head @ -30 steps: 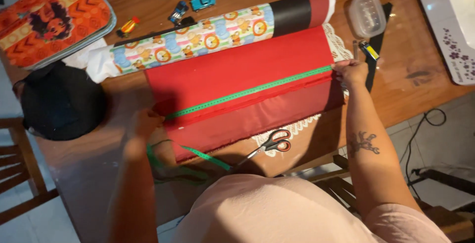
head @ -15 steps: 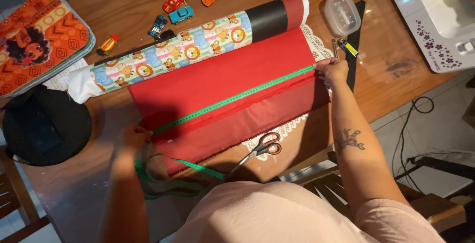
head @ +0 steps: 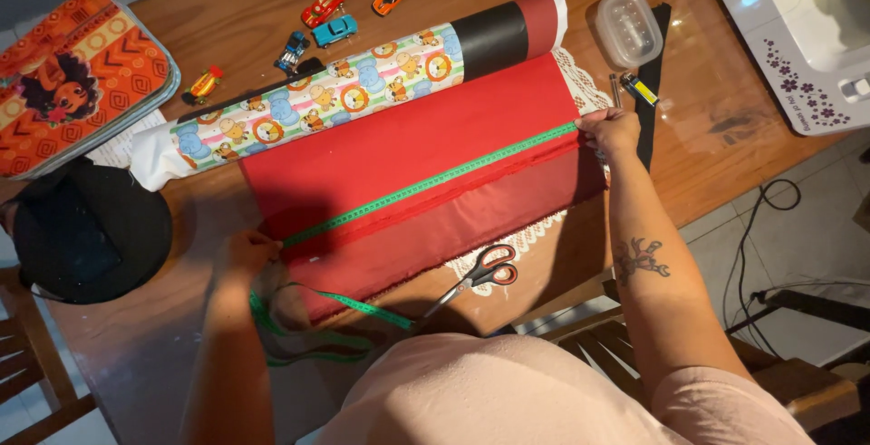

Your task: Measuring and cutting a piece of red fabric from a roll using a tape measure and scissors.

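A red cloth (head: 435, 150) lies spread on the wooden table (head: 227, 24). A green measuring tape (head: 426, 184) runs stretched across it from left to right. My left hand (head: 243, 252) pins the tape at the cloth's left edge, and loose tape loops hang below it. My right hand (head: 607, 130) presses the tape's other end down at the cloth's right edge, over white lace trim (head: 580, 90). Scissors (head: 480, 275) with red and black handles lie by the near edge of the cloth.
A fabric roll with animal prints (head: 317, 101) lies behind the cloth. Several toy cars (head: 335, 28) sit further back. A clear plastic box (head: 628, 28), a white sewing machine (head: 797, 37), an orange patterned case (head: 77, 82) and a black round object (head: 86, 232) ring the table.
The view has shifted, so everything sits further left and lower in frame. Both hands stay at the ends of the tape on the red cloth.
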